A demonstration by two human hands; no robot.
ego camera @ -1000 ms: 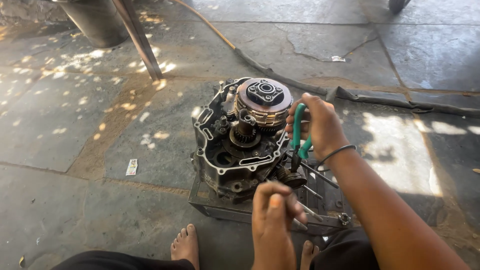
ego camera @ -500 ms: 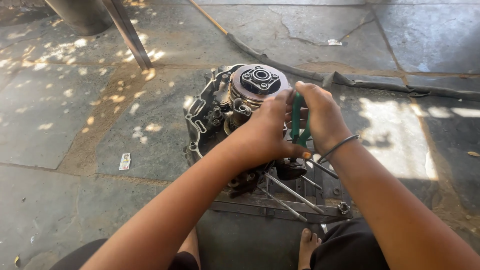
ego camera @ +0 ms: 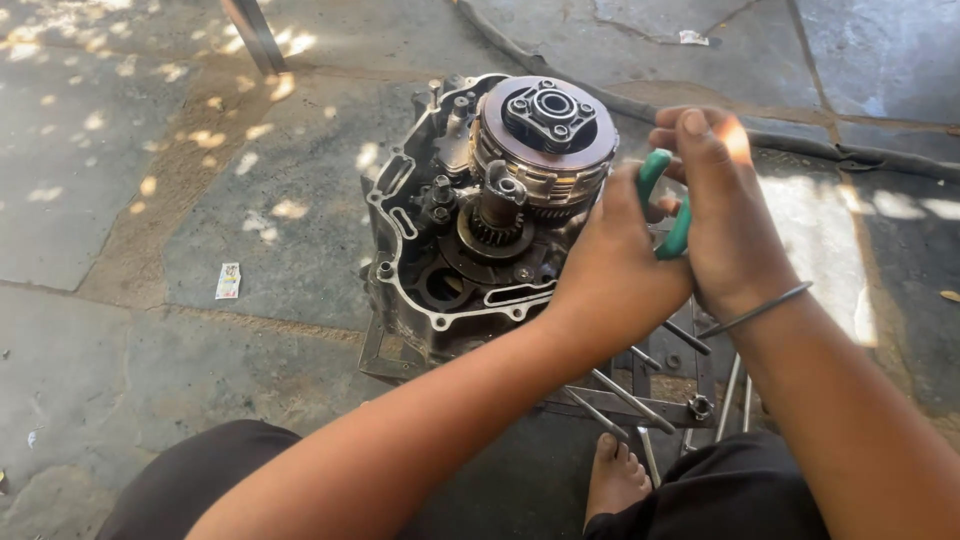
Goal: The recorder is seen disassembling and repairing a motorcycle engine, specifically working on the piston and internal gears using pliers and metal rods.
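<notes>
1. Pliers: green handles.
2. Engine: dull grey metal with black, greasy insides.
3. Clutch: brownish face, black centre, silver ribbed rim.
4. Bangle: grey.
5. Floor: grey stone dappled with pale sun spots.
6. Trousers: black.

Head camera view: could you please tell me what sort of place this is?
Probably an outdoor, floor-level repair spot: an opened engine case with clutch and gears exposed sits on a metal stand over cracked stone paving dappled with sunlight.
</notes>
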